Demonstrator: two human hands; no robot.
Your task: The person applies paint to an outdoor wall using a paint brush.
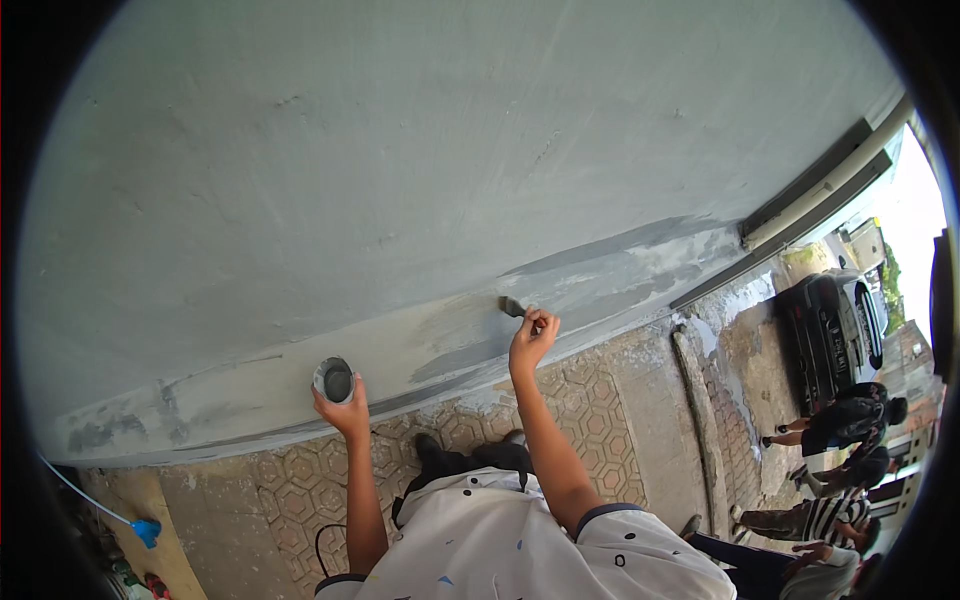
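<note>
My right hand [534, 341] grips the handle of a paintbrush [512, 306]. Its bristles are against or very close to the lower band [465, 319] of a grey plastered wall [322, 165]. Wet-looking grey streaks spread over this band around and to the right of the brush, while a paler stretch lies to the left. Lower left of the brush, my left hand [346, 412] holds a small cup [334, 379] of grey paint by its side. The cup's mouth faces me, with paint coating its inner wall.
Hexagon-patterned paving [592, 435] lies under my feet. A pipe [832, 180] runs up the wall's right end. Farther right are a dark parked car [829, 337] and several people, one in a striped shirt [832, 521]. A blue object [146, 532] stands at lower left.
</note>
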